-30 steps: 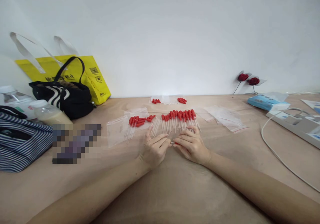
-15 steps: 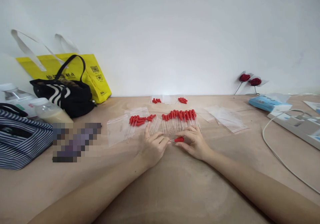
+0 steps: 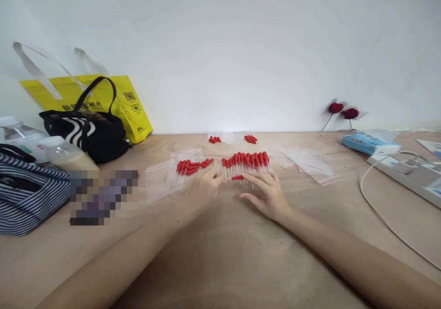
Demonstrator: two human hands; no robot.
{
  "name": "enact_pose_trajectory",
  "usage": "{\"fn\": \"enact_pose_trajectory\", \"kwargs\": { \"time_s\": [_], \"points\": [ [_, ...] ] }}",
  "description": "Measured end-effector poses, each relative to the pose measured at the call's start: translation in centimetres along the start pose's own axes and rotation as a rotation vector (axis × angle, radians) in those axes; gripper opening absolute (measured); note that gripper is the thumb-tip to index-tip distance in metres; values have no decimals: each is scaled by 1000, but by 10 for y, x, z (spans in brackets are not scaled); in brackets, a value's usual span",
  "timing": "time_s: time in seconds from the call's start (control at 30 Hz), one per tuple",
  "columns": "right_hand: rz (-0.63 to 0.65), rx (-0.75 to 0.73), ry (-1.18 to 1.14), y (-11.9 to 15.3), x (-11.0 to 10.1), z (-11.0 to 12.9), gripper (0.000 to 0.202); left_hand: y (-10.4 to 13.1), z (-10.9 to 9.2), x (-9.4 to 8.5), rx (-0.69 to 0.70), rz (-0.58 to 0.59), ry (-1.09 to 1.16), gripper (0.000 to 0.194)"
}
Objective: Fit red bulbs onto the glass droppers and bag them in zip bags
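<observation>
White wall closes off the far side, and a pale wooden desk [image 3: 241, 263] fills everything nearer. At the far left a striped pouch [image 3: 31, 199] lies by a milky bottle [image 3: 65, 155]; behind them a black-and-white handbag [image 3: 89, 132] leans on a yellow tote bag [image 3: 113, 98], all pushed aside, apparently to leave the middle free for work. Right of a blurred patch lies a clear zip bag [image 3: 160, 180], flat and ready to hand, and next to it another bag holding red-bulbed droppers [image 3: 191, 165].

The left hand [image 3: 203, 187] lies low on the desk at the left end of a row of glass droppers [image 3: 246, 160], fingers forward; motion blur hides them, so I cannot tell whether it grips anything. The droppers lie side by side with red bulbs on the far side and glass tips toward the person, probably so they can be counted and picked one at a time. One loose dropper [image 3: 237, 177] lies crosswise at the near edge of the row, just beside the right hand's fingertips. The right hand [image 3: 267, 194] rests flat and released, palm down, grasping nothing.

Further right come spare empty bags [image 3: 312, 164], two red roses [image 3: 342, 110] against the wall, a blue packet [image 3: 367, 141] and a white power strip [image 3: 409, 171] with its cable [image 3: 382, 215].
</observation>
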State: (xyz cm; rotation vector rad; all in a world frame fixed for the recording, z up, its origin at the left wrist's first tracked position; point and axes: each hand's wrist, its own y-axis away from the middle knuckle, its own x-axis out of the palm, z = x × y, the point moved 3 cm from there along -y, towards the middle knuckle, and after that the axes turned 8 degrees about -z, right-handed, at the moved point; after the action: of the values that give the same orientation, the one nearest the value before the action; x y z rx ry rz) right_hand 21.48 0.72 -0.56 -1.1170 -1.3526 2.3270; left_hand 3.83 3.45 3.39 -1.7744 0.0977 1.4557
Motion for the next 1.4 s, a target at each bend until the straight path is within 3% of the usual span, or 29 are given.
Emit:
{"fn": "enact_pose_trajectory", "kwargs": {
  "time_s": [0.07,0.1,0.33,0.43,0.63,0.93,1.2,1.4],
  "points": [
    [-12,74,13,0,1,-6,37,-17,18,2,-279,106,55,22],
    [-13,106,12,0,2,-8,35,-25,23,6,-327,141,76,25],
    [65,117,-28,3,4,-12,16,-60,31,54,-510,232,164,16],
    [93,94,-25,3,3,-10,12,-64,27,63,-543,241,151,15],
    [124,75,-27,2,3,-7,10,-60,29,53,-554,235,112,25],
    [136,52,-20,1,4,-4,10,-16,72,13,-600,290,-24,12],
    [141,28,-9,1,4,-3,11,-8,67,23,-604,359,26,33],
    [144,27,-6,1,5,-3,11,-14,61,31,-643,353,59,27]
  ]
}}
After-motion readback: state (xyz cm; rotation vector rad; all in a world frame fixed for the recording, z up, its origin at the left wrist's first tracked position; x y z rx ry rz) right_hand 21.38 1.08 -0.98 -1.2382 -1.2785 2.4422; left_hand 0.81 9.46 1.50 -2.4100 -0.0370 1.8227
